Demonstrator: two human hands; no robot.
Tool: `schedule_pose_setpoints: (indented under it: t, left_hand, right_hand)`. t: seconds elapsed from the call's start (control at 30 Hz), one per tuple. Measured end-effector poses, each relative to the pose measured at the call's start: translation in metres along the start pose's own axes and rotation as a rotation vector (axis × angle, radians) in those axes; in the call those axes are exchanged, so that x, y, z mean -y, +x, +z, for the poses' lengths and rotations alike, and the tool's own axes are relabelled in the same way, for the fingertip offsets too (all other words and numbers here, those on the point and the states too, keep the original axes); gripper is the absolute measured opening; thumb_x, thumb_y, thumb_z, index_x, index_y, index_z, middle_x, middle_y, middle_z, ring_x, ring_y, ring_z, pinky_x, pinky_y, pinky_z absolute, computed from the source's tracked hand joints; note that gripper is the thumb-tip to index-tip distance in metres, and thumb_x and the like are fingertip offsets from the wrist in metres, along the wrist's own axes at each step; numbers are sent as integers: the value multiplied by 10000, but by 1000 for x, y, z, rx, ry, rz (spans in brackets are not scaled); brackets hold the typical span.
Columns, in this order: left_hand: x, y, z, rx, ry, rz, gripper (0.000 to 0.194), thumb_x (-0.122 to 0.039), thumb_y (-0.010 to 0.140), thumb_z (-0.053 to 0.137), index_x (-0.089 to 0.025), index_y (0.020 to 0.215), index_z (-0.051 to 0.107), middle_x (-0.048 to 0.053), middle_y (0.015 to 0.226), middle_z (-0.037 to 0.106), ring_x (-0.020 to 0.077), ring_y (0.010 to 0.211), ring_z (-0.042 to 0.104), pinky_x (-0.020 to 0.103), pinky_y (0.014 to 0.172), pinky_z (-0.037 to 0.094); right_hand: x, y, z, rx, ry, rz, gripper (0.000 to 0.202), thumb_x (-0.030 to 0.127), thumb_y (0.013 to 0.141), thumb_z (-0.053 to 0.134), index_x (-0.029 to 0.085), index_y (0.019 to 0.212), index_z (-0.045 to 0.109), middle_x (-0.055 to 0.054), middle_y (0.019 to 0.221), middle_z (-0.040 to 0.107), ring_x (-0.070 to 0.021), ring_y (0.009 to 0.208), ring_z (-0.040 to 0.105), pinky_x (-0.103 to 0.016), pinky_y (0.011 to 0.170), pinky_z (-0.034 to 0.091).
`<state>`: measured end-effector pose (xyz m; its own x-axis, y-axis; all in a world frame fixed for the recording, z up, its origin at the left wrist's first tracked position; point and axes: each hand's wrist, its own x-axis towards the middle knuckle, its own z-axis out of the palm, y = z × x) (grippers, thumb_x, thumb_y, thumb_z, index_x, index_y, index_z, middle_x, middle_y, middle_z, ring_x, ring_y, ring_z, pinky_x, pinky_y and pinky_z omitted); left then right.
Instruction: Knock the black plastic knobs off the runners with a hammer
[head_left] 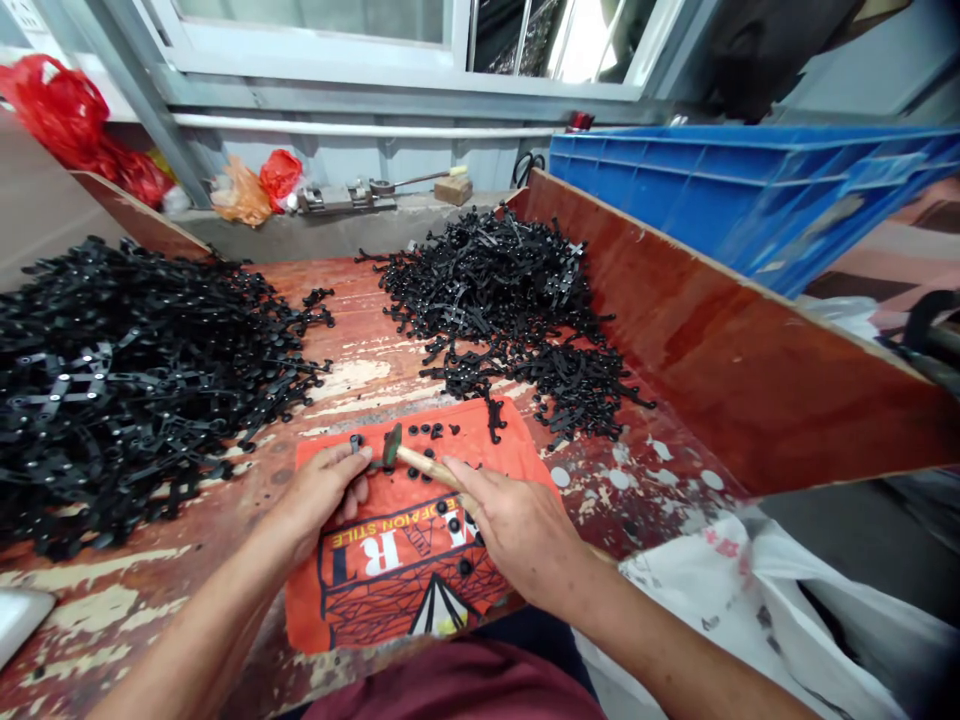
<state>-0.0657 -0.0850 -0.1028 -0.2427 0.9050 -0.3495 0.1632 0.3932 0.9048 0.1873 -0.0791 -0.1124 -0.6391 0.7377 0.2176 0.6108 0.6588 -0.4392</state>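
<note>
My right hand (517,520) is wrapped round the wooden handle of a small hammer (424,464). The hammer's dark head is close to the fingertips of my left hand (326,490). Thumb and fingers of my left hand pinch a small black part (356,441) above the orange cloth (307,600). Several small round black pieces (426,430) lie on the cloth beyond and beside the hammer. A black linked piece (496,418) rests at the cloth's far edge.
Large piles of black linked parts stand at the left (150,370) and the back middle (487,280). A red-brown board (675,330) borders the right side, with a blue crate (675,190) behind it. White sacking (712,590) lies at the lower right.
</note>
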Motion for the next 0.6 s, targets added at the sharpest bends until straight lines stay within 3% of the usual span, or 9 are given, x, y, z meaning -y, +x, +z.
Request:
schedule_pose_setpoints:
  t: [0.17, 0.37, 0.53, 0.6]
  left_hand:
    - [2, 0, -2, 39, -16, 6, 478, -602, 585, 737, -206, 665, 482, -72, 434, 514, 55, 308, 371, 160, 315, 235]
    - [6, 2, 0, 15, -44, 13, 478, -604, 596, 734, -201, 653, 483, -73, 420, 505, 51, 300, 364, 157, 315, 226]
    - [11, 3, 0, 33, -61, 30, 451, -599, 651, 697, -187, 672, 512, -59, 442, 533, 49, 296, 380, 158, 323, 236]
    - [12, 3, 1, 24, -55, 29, 441, -587, 651, 698, -187, 672, 515, -57, 444, 536, 52, 300, 392, 158, 327, 249]
  right_hand:
    - [-1, 2, -8, -18, 80, -11, 567, 162, 1019, 420, 347, 1547, 322, -45, 1144, 704, -215, 937, 692, -367, 823, 577]
    - [9, 1, -22, -136, 69, 27, 482, 231, 1043, 362, 224, 1523, 393, -107, 1194, 686, -251, 991, 680, -417, 923, 551]
    - [13, 4, -15, 20, -38, 29, 527, 161, 1003, 424, 261, 1521, 403, -89, 1042, 717, -250, 869, 701, -377, 782, 586]
    - [13, 5, -15, -19, 17, 5, 534, 173, 1013, 413, 277, 1534, 373, -80, 1089, 712, -245, 928, 693, -372, 824, 578]
